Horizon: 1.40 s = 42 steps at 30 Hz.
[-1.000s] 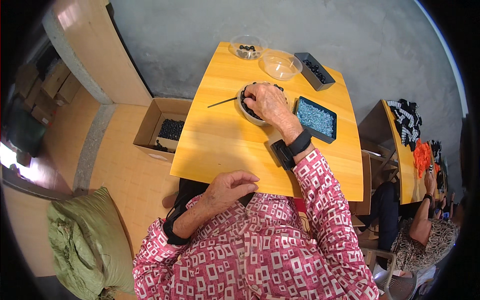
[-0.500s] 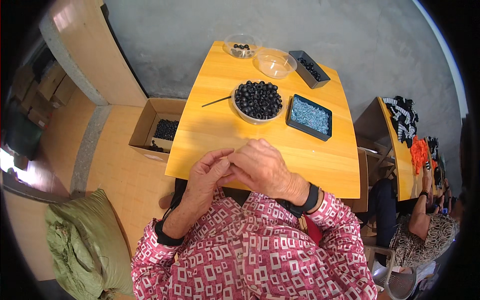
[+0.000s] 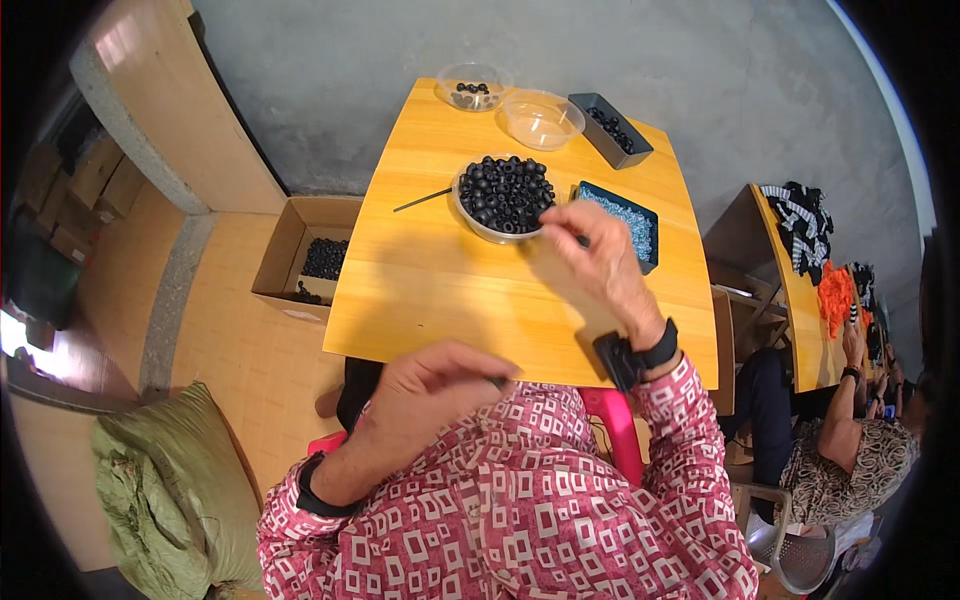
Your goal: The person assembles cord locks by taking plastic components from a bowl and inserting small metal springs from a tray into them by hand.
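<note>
My left hand is low at the table's near edge, slightly blurred, fingers drawn together. A small dark piece shows at its fingertips; its kind is unclear. My right hand reaches over the table with its fingers curled and their tips at the right rim of a clear bowl heaped with black beads. Against its fingers is a small dark bead-like piece. Behind that hand, partly covered by it, is a dark tray of shiny blue-grey small beads.
A thin dark stick leans out left of the bowl. Farther back stand a clear bowl with a few black beads, another clear bowl and a dark bin. A carton stands left; another person sits at right.
My hands, together over the near edge before, have come apart. The right moved forward and right to the bead bowl; the left dropped lower and slightly right.
</note>
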{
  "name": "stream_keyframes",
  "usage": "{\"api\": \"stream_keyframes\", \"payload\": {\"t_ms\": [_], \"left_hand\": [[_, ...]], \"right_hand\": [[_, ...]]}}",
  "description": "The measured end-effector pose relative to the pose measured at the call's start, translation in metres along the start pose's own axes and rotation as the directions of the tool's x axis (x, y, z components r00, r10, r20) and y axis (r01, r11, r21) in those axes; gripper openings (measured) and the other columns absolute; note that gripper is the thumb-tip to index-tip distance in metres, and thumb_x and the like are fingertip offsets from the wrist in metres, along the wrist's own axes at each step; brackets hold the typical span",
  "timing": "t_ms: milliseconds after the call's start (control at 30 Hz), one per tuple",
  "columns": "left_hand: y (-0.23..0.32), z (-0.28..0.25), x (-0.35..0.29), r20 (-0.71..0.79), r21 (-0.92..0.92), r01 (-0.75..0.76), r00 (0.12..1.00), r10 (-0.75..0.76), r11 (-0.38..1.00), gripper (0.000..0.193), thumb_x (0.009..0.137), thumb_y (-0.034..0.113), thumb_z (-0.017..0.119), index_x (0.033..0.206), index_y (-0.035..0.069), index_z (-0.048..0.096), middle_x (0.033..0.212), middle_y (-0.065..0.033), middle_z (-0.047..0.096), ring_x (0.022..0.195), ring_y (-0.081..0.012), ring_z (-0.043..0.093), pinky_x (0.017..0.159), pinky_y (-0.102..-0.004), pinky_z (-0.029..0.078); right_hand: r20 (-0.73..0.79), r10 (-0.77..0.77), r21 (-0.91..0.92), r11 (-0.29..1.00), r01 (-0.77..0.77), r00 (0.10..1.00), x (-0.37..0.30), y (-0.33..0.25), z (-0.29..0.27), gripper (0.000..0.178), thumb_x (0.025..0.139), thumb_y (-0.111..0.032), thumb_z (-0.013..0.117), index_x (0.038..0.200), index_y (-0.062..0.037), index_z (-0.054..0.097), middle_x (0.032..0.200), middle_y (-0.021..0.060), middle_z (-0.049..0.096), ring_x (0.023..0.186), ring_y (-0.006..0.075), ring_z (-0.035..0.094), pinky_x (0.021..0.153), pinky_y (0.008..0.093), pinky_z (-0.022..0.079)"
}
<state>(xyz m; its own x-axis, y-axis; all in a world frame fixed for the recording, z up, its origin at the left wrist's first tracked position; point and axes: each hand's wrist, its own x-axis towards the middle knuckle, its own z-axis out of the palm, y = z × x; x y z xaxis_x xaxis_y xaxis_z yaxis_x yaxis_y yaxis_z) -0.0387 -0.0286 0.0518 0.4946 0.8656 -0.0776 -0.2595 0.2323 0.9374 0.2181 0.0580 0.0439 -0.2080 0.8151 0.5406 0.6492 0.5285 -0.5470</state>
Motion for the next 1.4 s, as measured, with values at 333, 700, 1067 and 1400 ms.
{"api": "stream_keyframes", "payload": {"t_ms": [333, 700, 1067, 1400], "left_hand": [[-0.030, -0.002, 0.012, 0.082, -0.279, 0.292, 0.957, -0.280, 0.915, 0.018, 0.090, 0.000, 0.061, 0.108, -0.002, 0.061, 0.108, -0.0145, 0.065, 0.099, -0.0206, 0.066, 0.090, -0.0307, 0.054], [-0.043, -0.014, 0.020, 0.058, -0.340, 0.277, 0.960, -0.274, 0.899, 0.017, 0.091, 0.003, 0.061, 0.108, 0.000, 0.061, 0.106, -0.0112, 0.065, 0.098, -0.0178, 0.065, 0.089, -0.0275, 0.055], [-0.048, -0.017, 0.023, -0.036, -0.331, 0.275, 0.952, -0.304, 0.903, 0.020, 0.090, 0.004, 0.062, 0.110, 0.001, 0.060, 0.107, -0.0113, 0.065, 0.097, -0.0174, 0.066, 0.085, -0.0253, 0.056], [-0.051, -0.018, 0.025, -0.077, -0.321, 0.283, 0.943, -0.322, 0.904, 0.022, 0.090, 0.003, 0.062, 0.111, 0.002, 0.060, 0.107, -0.0102, 0.065, 0.096, -0.0178, 0.066, 0.085, -0.0261, 0.056]], "right_hand": [[0.099, 0.111, -0.353, 0.933, -0.069, 0.989, 0.072, 0.029, 0.036, 0.017, 0.077, -0.010, 0.064, 0.092, -0.0015, 0.068, 0.090, 0.0174, 0.067, 0.085, 0.0350, 0.064, 0.075, 0.0433, 0.051], [0.055, 0.136, -0.362, 0.926, -0.108, 0.989, 0.071, 0.036, 0.039, 0.017, 0.073, -0.006, 0.064, 0.089, -0.0034, 0.069, 0.086, 0.0182, 0.068, 0.085, 0.0352, 0.065, 0.074, 0.0429, 0.052], [0.182, -0.011, -0.223, 0.974, 0.052, 0.983, -0.025, 0.012, 0.022, 0.009, 0.072, -0.003, 0.062, 0.081, -0.0027, 0.065, 0.078, 0.0141, 0.060, 0.078, 0.0328, 0.060, 0.071, 0.0415, 0.049], [0.051, -0.008, -0.325, 0.945, 0.024, 0.999, -0.026, 0.020, 0.002, 0.008, 0.074, -0.005, 0.063, 0.081, -0.0024, 0.065, 0.077, 0.0137, 0.060, 0.078, 0.0330, 0.060, 0.072, 0.0419, 0.050]]}}
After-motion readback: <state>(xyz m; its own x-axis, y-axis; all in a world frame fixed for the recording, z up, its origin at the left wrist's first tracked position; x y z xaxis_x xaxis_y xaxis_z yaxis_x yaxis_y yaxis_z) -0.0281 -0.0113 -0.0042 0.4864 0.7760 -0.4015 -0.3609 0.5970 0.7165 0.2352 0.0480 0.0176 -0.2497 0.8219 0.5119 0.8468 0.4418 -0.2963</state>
